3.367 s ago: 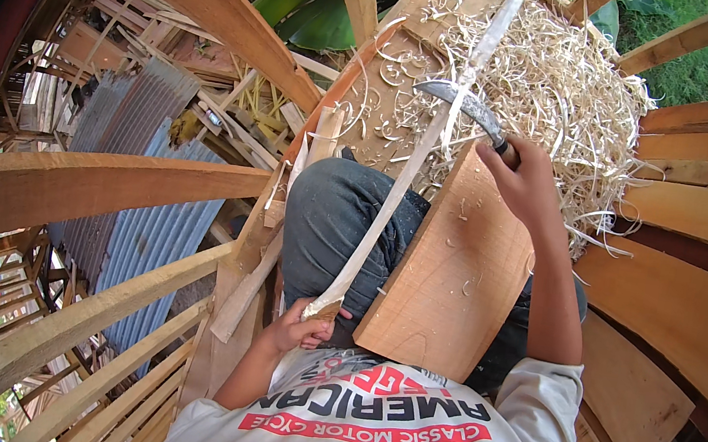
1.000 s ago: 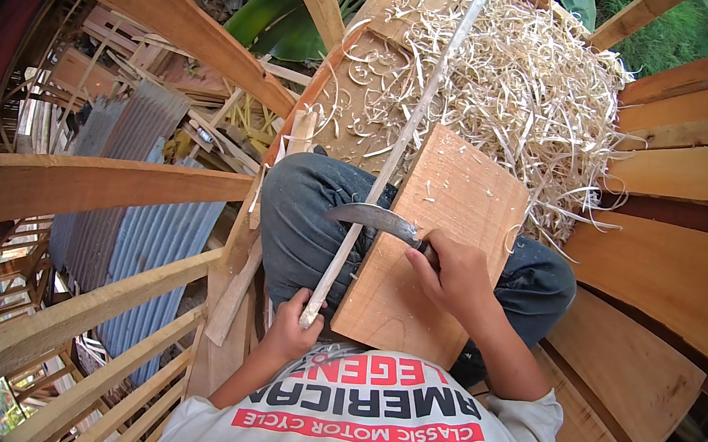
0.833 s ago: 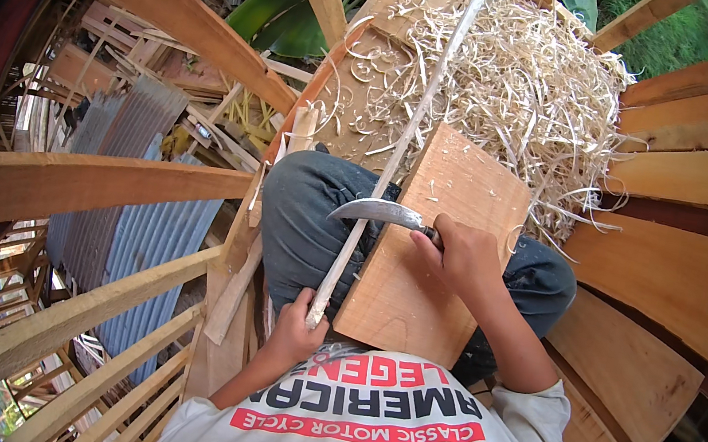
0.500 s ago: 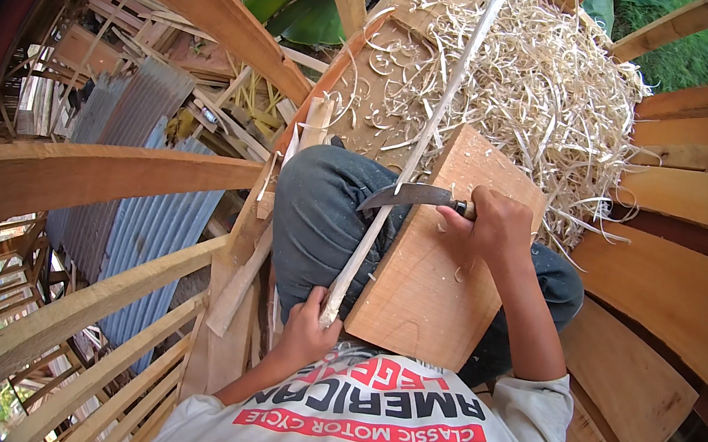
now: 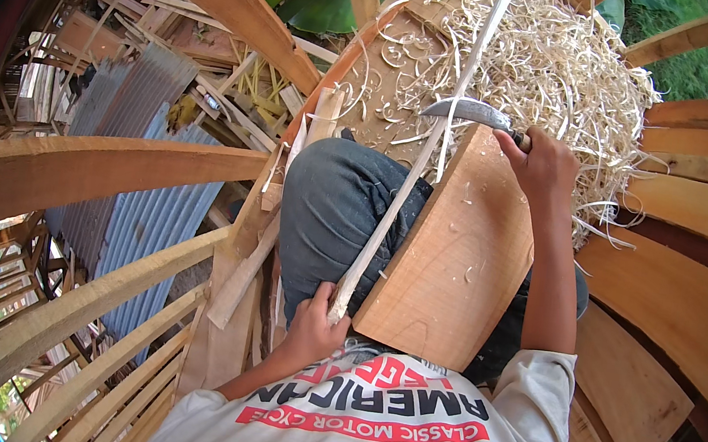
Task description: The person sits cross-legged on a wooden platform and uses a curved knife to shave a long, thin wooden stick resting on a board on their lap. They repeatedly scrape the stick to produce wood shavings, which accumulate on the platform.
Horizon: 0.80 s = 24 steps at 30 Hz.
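Observation:
My left hand is closed round the near end of a long pale wooden strip, close to my waist. The strip slants up and away over my left thigh, past the board. My right hand grips the dark handle of a curved knife. Its blade lies across the strip, well beyond my left knee, with a thin shaving hanging beside it. Across my lap rests a thick wooden board with a few small chips on top. The strip's far tip runs out of the picture.
Curly wood shavings heap up ahead of me on the wooden floor. Curved timber ribs rise on my left, and wide planks line the right. Beyond the ribs lie corrugated sheets and scrap wood.
My right hand and the knife have moved forward and slightly right along the strip, away from my body. A thin shaving now hangs by the blade. My left hand keeps its hold.

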{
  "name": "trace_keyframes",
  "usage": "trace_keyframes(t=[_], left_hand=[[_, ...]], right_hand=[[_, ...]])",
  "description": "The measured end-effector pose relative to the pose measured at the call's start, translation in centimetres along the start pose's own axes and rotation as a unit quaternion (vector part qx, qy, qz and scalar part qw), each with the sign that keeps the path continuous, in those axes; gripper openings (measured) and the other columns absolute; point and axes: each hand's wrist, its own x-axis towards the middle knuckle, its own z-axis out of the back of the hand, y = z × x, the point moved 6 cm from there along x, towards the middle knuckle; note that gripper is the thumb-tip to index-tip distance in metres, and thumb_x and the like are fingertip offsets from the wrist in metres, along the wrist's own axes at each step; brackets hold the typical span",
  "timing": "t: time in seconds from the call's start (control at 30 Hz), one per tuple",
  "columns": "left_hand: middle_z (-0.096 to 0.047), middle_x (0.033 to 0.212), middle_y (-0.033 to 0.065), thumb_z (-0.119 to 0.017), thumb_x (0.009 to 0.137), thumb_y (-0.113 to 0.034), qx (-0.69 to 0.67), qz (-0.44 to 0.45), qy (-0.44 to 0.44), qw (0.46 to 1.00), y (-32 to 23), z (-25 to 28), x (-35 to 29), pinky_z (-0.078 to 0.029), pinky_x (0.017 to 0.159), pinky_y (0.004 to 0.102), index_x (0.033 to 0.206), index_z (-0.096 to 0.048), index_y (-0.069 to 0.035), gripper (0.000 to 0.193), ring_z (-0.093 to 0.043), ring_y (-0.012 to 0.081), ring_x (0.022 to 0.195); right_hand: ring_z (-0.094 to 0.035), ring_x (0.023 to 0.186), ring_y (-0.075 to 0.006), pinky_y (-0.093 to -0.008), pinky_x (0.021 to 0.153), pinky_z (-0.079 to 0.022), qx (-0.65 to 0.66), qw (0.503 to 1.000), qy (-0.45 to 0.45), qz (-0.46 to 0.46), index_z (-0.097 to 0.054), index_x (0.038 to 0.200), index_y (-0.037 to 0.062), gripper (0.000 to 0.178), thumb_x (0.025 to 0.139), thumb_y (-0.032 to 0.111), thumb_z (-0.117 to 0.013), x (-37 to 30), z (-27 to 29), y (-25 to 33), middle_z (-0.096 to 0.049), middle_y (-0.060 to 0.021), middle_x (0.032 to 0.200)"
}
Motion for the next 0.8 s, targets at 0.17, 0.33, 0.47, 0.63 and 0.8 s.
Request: trace_keyframes(t=[0.17,0.33,0.47,0.63,0.8], left_hand=[[-0.059,0.084,0.0325,-0.059,0.076,-0.008,-0.013,-0.015,-0.004,1.000,0.1,0.0,0.2,-0.048,0.068,0.0481,0.105,-0.047,0.006,0.035,-0.058,0.0500,0.082],[-0.058,0.077,0.0292,-0.060,0.074,-0.006,-0.032,-0.006,-0.013,0.999,0.8,0.0,0.1,-0.048,0.064,0.0419,0.098,-0.050,0.006,0.029,-0.061,0.0461,0.076],[-0.057,0.071,0.0252,-0.059,0.074,-0.004,-0.046,0.016,0.015,0.999,0.4,0.3,0.3,-0.047,0.060,0.0353,0.095,-0.050,0.006,0.025,-0.065,0.0342,0.068],[-0.062,0.075,0.0195,-0.057,0.076,-0.003,-0.049,-0.007,0.020,0.999,-0.7,0.5,0.4,-0.048,0.061,0.0302,0.093,-0.052,0.006,0.020,-0.065,0.0209,0.068],[-0.064,0.079,0.0185,-0.056,0.076,-0.003,-0.044,0.013,0.030,0.999,-0.5,0.5,0.3,-0.048,0.062,0.0280,0.093,-0.053,0.006,0.020,-0.064,0.0164,0.069]], right_hand=[[-0.053,0.042,-0.0235,-0.0372,0.044,-0.042,0.006,1.000,0.002,-0.018,-0.052,0.055,0.0073,0.061,0.078,0.063,-0.063,-0.4,-0.6,0.0,-0.050,-0.0075,0.045],[-0.051,0.041,-0.0189,-0.0341,0.043,-0.041,0.235,0.947,0.184,-0.120,-0.053,0.060,0.0049,0.055,0.085,0.053,-0.061,-3.7,-0.4,0.5,-0.047,-0.0048,0.047],[-0.047,0.040,-0.0090,-0.0244,0.038,-0.036,0.565,0.732,0.344,-0.162,-0.058,0.088,0.0020,0.039,0.093,0.041,-0.054,-7.1,1.5,1.7,-0.047,0.0006,0.054],[-0.040,0.042,-0.0045,-0.0200,0.037,-0.030,0.720,0.547,0.367,-0.219,-0.055,0.110,0.0008,0.035,0.099,0.033,-0.045,-9.5,2.9,3.7,-0.045,0.0021,0.060],[-0.036,0.041,-0.0041,-0.0203,0.038,-0.028,0.626,0.623,0.463,-0.083,-0.060,0.104,0.0021,0.033,0.099,0.031,-0.047,-11.4,2.0,7.0,-0.042,0.0044,0.056]])
